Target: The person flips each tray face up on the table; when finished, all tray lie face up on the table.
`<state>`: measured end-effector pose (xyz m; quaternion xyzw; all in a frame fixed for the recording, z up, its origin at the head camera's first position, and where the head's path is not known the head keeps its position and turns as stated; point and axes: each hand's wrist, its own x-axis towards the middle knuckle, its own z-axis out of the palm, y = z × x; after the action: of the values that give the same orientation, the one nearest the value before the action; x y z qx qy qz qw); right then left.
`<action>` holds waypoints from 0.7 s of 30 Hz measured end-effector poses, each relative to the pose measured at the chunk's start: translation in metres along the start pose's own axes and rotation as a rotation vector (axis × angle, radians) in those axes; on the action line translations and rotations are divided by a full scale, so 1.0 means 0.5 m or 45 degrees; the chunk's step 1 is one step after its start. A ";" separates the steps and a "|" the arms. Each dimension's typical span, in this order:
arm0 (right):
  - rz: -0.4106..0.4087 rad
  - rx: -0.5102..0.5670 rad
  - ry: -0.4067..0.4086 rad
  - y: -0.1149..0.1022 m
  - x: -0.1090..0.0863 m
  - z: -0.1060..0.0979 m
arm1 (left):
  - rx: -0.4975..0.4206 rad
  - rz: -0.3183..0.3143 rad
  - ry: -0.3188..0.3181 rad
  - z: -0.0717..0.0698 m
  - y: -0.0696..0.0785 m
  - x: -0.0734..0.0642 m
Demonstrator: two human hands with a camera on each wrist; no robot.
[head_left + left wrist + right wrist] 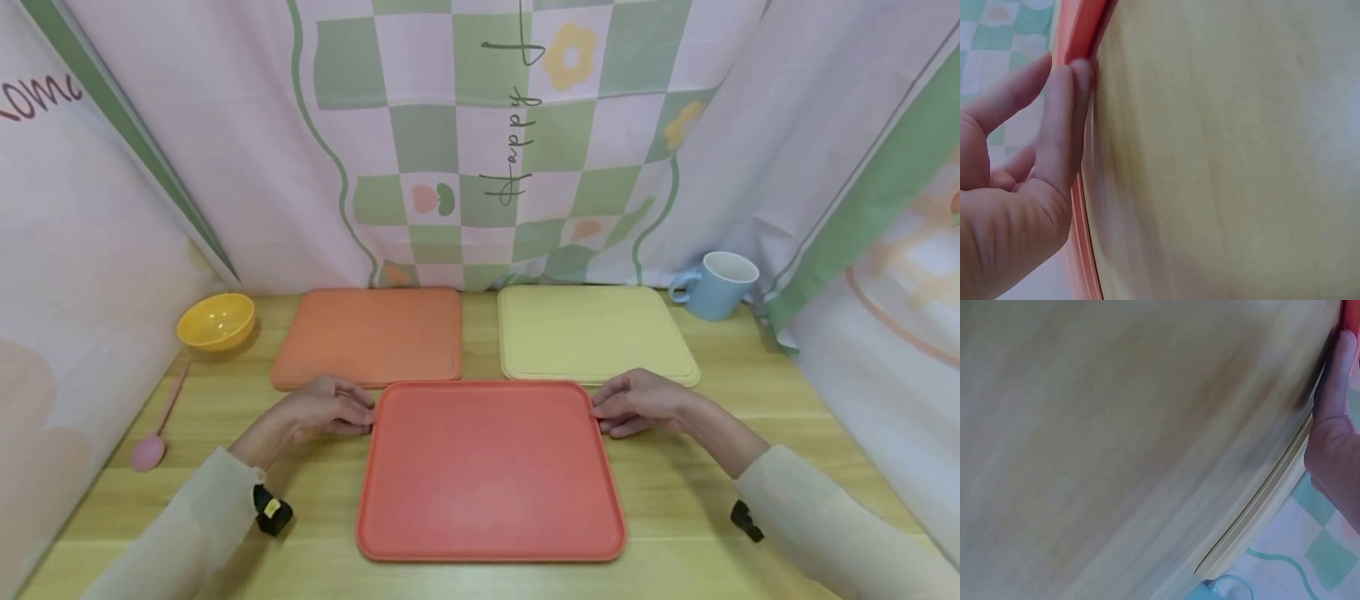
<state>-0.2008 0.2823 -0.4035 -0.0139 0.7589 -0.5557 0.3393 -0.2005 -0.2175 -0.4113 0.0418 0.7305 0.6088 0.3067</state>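
A red rectangular tray [491, 475] with a raised rim lies flat at the front middle of the table in the head view. My left hand [330, 406] touches its left edge near the far corner. Fairly straight fingers [1060, 125] meet that edge in the left wrist view, with one finger held apart. On the opposite side, my right hand [637, 404] touches the right edge with its fingertips. The right wrist view shows only part of this hand, against a sliver of the red tray [1352, 315]. Neither hand's fingers are seen curled round the rim.
Behind the red tray lie an orange tray [375, 333] and a yellow tray [592, 329]. A yellow bowl [217, 323] and a pink spoon [150, 450] are at the left. At the back right stands a blue mug [716, 287]. Patterned curtains [487, 125] enclose the wooden table.
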 end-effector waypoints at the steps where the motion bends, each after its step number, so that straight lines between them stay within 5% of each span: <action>1: 0.002 -0.013 0.014 -0.001 0.000 -0.002 | -0.001 0.006 0.013 -0.002 0.001 0.001; 9: -0.019 -0.041 0.064 -0.010 -0.002 -0.014 | 0.055 0.059 0.139 -0.002 0.015 0.010; 21: -0.062 0.010 0.124 -0.025 -0.008 -0.047 | 0.205 0.119 0.164 0.034 0.056 0.049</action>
<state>-0.2144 0.2988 -0.3872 -0.0038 0.7716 -0.5668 0.2886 -0.2204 -0.1851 -0.3965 0.0610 0.7924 0.5633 0.2260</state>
